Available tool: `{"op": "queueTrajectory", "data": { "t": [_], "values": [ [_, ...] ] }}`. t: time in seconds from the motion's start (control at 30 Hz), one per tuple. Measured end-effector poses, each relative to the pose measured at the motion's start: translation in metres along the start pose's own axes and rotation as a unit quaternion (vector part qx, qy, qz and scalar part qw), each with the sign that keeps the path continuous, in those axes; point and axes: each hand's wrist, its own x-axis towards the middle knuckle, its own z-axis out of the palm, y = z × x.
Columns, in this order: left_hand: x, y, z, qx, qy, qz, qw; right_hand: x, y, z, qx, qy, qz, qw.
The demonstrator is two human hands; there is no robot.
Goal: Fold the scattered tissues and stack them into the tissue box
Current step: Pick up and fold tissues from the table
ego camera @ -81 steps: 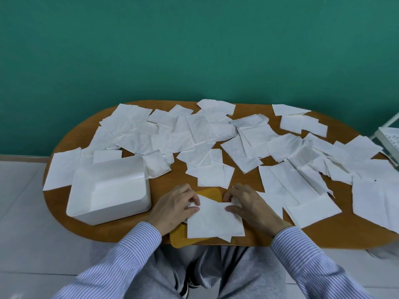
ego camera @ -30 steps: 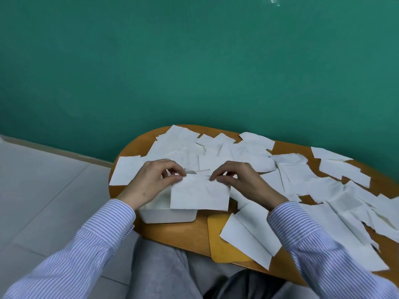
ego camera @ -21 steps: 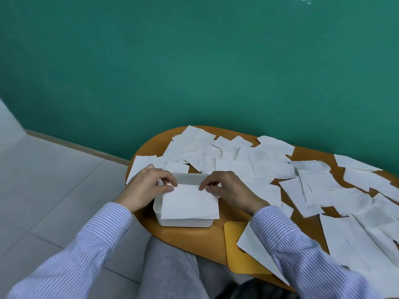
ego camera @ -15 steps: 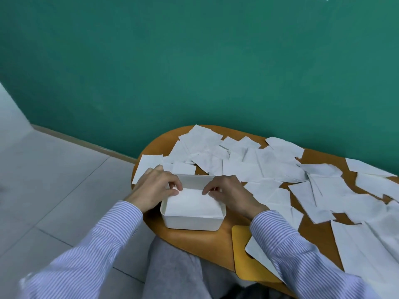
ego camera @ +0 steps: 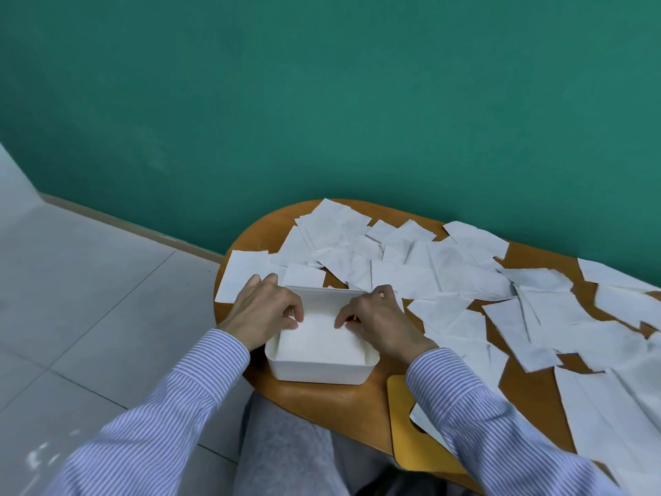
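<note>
Green wall, oval table | I press 1 folded tissue into box, left hand and right hand fingertips pinching its far edge | next: let go, fetch loose tissues.

It looked like a plain indoor room, perhaps an office or study space, though nothing fixed which. A small oval wooden table stood close against a bare teal wall. Left of the table lay pale floor tiles, with a beige skirting strip along the wall's foot.
</note>
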Motion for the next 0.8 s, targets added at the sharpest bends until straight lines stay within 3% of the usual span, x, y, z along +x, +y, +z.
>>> {"op": "queueTrajectory", "data": {
  "t": [0.27,0.4,0.6,0.8],
  "values": [
    [-0.014,0.012,-0.003,0.027,0.118,0.059,0.991,-0.023,0.013,-0.007,0.046,0.068,-0.007,0.997],
    [-0.024,0.033,0.005,0.027,0.162,0.117,0.979,-0.046,0.019,-0.02,0.006,0.081,0.011,0.997],
    [-0.026,0.087,0.021,0.059,0.15,0.189,0.969,-0.098,0.035,-0.023,-0.038,0.091,0.037,0.994],
    [-0.03,0.152,0.039,0.019,0.133,0.252,0.958,-0.168,0.069,-0.013,-0.028,0.111,0.097,0.989]
  ]
}}
